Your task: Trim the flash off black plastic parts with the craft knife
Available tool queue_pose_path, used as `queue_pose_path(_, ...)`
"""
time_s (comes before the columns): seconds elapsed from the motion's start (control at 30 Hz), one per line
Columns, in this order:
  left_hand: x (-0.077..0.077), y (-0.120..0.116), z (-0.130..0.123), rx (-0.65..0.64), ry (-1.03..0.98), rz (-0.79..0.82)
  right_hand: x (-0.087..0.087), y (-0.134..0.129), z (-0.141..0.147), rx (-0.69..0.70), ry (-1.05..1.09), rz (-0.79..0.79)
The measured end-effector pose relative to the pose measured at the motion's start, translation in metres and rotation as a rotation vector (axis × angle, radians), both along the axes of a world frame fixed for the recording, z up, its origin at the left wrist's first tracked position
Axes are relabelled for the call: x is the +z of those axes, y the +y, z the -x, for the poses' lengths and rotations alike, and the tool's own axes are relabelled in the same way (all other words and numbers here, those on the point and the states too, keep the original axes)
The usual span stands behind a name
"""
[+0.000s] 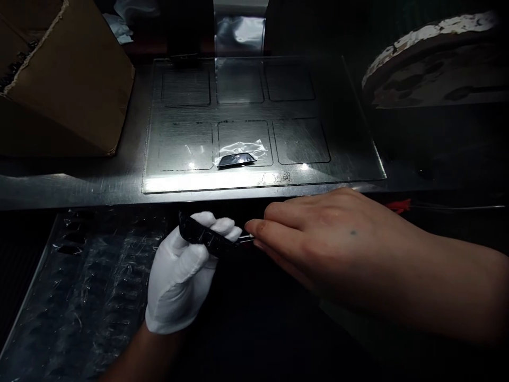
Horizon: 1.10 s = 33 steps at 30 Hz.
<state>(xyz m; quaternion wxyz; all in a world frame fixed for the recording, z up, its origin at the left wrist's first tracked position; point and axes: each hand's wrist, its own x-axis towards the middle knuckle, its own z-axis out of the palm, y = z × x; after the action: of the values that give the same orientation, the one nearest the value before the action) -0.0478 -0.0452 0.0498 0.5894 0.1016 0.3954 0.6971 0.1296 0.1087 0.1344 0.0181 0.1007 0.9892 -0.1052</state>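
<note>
My left hand (181,278), in a white glove, pinches a small black plastic part (204,236) between thumb and fingers, in front of the bench edge. Bare and closed, my right hand (318,233) grips a thin, shiny tool (245,239) whose near end touches or almost touches the right end of the part. Most of that tool is hidden by my fingers, so its kind does not show. Beyond the hands, a similar glossy black part (237,159) lies with clear film (248,147) on a glass plate (358,154).
An open cardboard box (79,90) stands at the left of the metal bench (71,185). Down on the left lies a clear plastic tray (99,297) with several black parts. A round, worn-edged object (433,69) is at the upper right, a red item (398,207) below it.
</note>
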Motion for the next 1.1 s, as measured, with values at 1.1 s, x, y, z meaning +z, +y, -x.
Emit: queue_pose_path(1.1,0.002,0.006,-0.011,0.035,0.061,-0.148,-0.040,0.070,-0.045,-0.587,0.260,0.019)
